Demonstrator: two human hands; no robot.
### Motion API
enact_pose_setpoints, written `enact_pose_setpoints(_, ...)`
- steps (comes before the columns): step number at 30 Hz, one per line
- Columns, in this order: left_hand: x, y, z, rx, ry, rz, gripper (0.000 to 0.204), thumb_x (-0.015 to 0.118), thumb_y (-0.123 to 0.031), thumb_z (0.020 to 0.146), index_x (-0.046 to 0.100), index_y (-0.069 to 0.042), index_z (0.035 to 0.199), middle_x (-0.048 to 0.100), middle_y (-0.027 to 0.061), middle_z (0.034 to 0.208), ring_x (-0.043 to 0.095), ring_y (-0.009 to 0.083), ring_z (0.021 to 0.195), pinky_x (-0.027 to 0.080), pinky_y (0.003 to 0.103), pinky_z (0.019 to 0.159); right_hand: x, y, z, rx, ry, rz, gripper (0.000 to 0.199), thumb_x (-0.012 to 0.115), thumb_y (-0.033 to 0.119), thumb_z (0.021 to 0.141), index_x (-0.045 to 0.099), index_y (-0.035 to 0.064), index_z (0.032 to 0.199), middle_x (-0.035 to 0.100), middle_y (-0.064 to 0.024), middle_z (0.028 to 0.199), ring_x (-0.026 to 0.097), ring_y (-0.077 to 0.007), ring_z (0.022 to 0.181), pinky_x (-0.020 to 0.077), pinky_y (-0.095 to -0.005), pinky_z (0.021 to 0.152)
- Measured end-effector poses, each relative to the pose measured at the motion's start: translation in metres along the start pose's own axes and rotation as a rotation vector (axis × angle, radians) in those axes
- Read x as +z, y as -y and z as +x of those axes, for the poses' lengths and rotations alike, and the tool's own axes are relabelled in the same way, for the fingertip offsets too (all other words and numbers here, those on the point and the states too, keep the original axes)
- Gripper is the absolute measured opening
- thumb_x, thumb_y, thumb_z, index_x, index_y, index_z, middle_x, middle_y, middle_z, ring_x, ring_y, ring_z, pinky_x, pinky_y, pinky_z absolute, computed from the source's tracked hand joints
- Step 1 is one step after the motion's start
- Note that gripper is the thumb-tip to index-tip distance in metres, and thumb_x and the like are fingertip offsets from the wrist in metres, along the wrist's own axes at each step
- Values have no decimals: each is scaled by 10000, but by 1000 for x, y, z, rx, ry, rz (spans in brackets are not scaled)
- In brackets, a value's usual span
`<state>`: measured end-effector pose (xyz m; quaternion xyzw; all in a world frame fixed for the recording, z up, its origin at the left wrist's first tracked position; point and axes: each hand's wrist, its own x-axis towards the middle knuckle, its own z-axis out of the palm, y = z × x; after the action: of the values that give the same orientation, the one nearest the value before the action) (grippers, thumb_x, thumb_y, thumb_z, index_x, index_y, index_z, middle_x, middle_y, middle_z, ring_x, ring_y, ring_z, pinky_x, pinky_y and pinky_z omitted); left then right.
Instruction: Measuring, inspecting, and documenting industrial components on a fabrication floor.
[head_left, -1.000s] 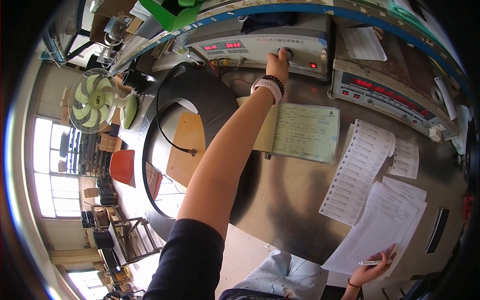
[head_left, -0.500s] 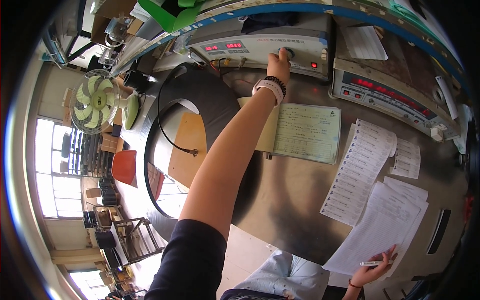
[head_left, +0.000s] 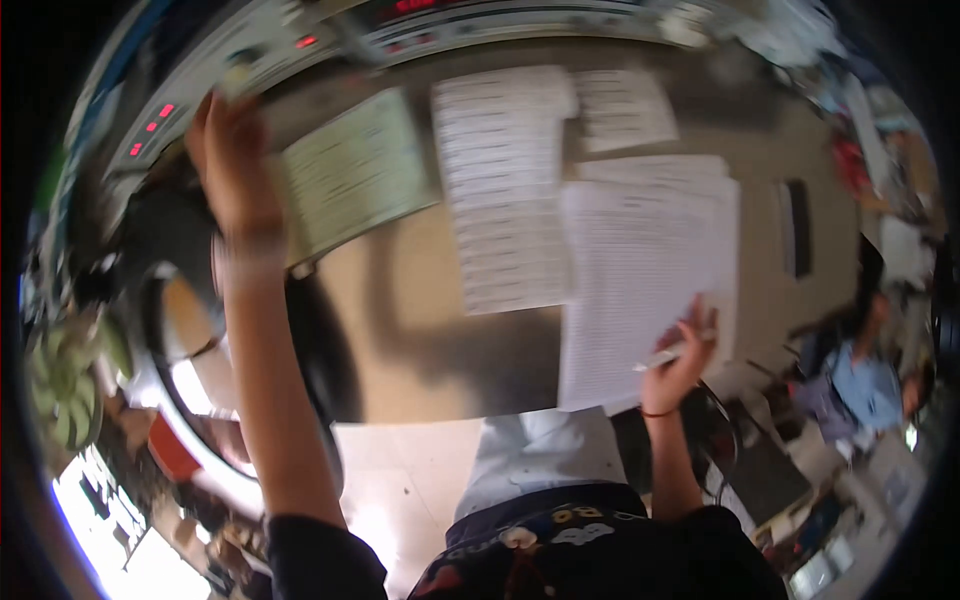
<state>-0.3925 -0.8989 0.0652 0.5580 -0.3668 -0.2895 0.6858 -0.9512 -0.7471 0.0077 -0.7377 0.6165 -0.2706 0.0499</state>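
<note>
My left hand is raised at the upper left, smeared by motion, just below the knob of a grey measuring instrument. It seems apart from the knob; its fingers are too blurred to read. Low on the right, my right hand grips a white pen over a printed table sheet. Beside my left wrist lies a greenish form booklet. Between the booklet and the sheet is a long strip of white labels.
A second instrument with red digits stands along the back. A smaller label sheet lies right of the strip. At left are a large dark ring and a green fan. A person in blue is at far right.
The view has swung to the right. My left hand, earlier at the instrument's knob, now appears off it and blurred. My right hand still holds the pen over the sheet.
</note>
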Motion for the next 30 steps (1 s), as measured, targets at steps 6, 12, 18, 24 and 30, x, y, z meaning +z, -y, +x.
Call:
enact_pose_setpoints(6,112,-36,-345,458,1067,931,398,509,-177,957,557,-100,1344,612,102,1280,602,180,1097,477,311,972,-1,17,-2,38,15,-41,254,568,77,872,520,72,1121,567,-225,1394,357,-490,1372,231,-563,1125)
enact_pose_setpoints(12,131,-23,-365,283,1004,907,451,681,-221,842,656,-248,1291,551,14,1418,520,217,1262,367,462,1099,-13,16,2,123,51,65,293,603,46,859,520,64,1139,561,-230,1397,346,-459,1388,231,-529,1136)
enact_pose_setpoints(18,136,-11,-372,394,1031,1008,495,685,-263,850,618,-262,1341,474,20,1500,458,245,1339,288,484,1167,-43,3,28,287,28,368,216,534,74,944,521,19,1152,549,-202,1408,627,-284,1083,467,-387,978)
enact_pose_setpoints(24,156,-16,-356,348,1027,987,447,636,-295,883,623,-279,1330,488,5,1490,473,198,1329,330,487,1150,-55,9,89,595,53,1144,502,296,466,1057,544,35,1131,494,12,554,350,-83,433,384,-253,678)
enact_pose_setpoints(30,157,-3,-348,309,1005,1039,467,623,-338,893,608,-252,1353,503,4,1485,468,187,1346,311,510,1154,8,11,126,548,366,1468,137,616,102,965,492,44,957,510,-20,612,481,-51,503,292,-191,391)
